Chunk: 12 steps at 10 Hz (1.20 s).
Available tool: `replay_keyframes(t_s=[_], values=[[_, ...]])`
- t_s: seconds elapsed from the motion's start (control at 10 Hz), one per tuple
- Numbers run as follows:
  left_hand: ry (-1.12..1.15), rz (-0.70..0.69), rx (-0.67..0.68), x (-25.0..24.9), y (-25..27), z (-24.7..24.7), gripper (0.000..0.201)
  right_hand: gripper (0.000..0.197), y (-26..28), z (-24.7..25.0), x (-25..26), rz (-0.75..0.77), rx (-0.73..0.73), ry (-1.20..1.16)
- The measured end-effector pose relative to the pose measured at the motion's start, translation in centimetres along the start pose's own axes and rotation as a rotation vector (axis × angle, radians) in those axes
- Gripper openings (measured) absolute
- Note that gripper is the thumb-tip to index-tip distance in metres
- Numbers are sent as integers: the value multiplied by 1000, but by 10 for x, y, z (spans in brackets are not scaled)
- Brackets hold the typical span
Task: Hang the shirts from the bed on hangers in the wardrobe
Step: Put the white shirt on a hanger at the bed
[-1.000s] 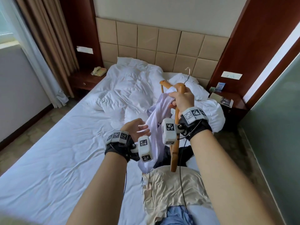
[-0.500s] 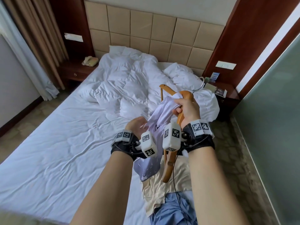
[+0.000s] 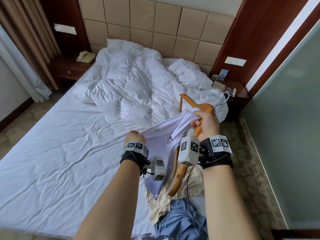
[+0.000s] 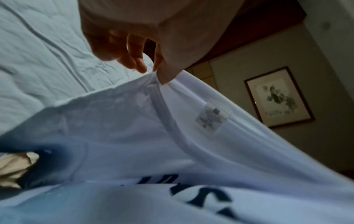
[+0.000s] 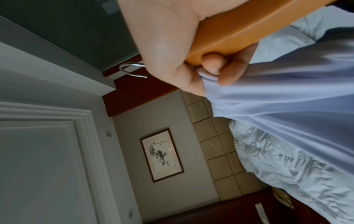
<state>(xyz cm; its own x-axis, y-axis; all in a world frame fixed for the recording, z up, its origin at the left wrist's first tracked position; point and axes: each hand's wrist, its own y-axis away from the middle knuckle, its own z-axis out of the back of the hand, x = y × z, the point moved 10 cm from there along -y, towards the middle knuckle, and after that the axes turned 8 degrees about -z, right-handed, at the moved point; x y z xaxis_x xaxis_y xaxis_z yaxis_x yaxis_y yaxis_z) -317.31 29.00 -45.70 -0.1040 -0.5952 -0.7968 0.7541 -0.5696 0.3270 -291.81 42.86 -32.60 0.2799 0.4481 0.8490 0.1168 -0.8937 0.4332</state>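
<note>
A white T-shirt (image 3: 166, 134) with dark lettering is stretched in the air over the bed's right side. My left hand (image 3: 134, 136) pinches its collar (image 4: 162, 106) at one end. My right hand (image 3: 205, 122) grips a wooden hanger (image 3: 180, 177) near its metal hook (image 5: 130, 69), with the collar's other end bunched under its thumb (image 5: 210, 65). The hanger's far arm (image 3: 188, 101) pokes out beyond the shirt. A cream shirt (image 3: 192, 194) and a blue shirt (image 3: 180, 220) lie on the bed below my hands.
A crumpled white duvet (image 3: 138, 84) covers the head of the bed (image 3: 60, 153). Dark wood nightstands stand either side, the left with a telephone (image 3: 85, 57). A frosted glass wall (image 3: 285, 135) runs along the right, past a strip of patterned floor (image 3: 247, 161).
My left hand went from an open reach to pinching the collar, pulling it left. My right hand and the hanger dropped and tilted, the hook swinging to the right.
</note>
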Motion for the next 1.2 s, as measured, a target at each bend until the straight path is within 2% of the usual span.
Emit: replay_keyframes(t_s=[0.1, 0.2, 0.3, 0.4, 0.5, 0.7, 0.8, 0.9, 1.0, 1.1, 1.2], values=[[314, 74, -12, 7, -2, -9, 15, 11, -12, 12, -7, 1, -55, 39], [706, 221, -14, 10, -7, -21, 16, 36, -25, 21, -17, -11, -85, 93], [874, 253, 49, 6, -19, -31, 9, 56, -35, 28, -24, 2, -115, 108], [934, 318, 52, -3, -18, -28, 17, 63, -46, 44, -31, 19, -197, 174], [885, 279, 28, -13, -24, -21, 21, 59, -53, 52, -38, 10, -218, 218], [820, 189, 95, -51, -31, -24, 12, 55, -61, 57, -35, 29, -253, 383], [742, 75, 128, -89, -31, -19, 11, 34, -57, 52, -18, 71, -250, 454], [667, -25, 164, -128, -26, -11, 7, 24, -55, 34, 1, 111, -173, 466], [578, -129, 144, -161, -26, 6, 11, 21, -52, 12, 22, 147, -94, 434], [469, -202, 125, -190, -23, 24, 18, 34, -49, -7, 43, 136, -31, 367], [345, -270, 90, -215, -26, 43, 20, 33, -43, -31, 65, 108, 60, 365]])
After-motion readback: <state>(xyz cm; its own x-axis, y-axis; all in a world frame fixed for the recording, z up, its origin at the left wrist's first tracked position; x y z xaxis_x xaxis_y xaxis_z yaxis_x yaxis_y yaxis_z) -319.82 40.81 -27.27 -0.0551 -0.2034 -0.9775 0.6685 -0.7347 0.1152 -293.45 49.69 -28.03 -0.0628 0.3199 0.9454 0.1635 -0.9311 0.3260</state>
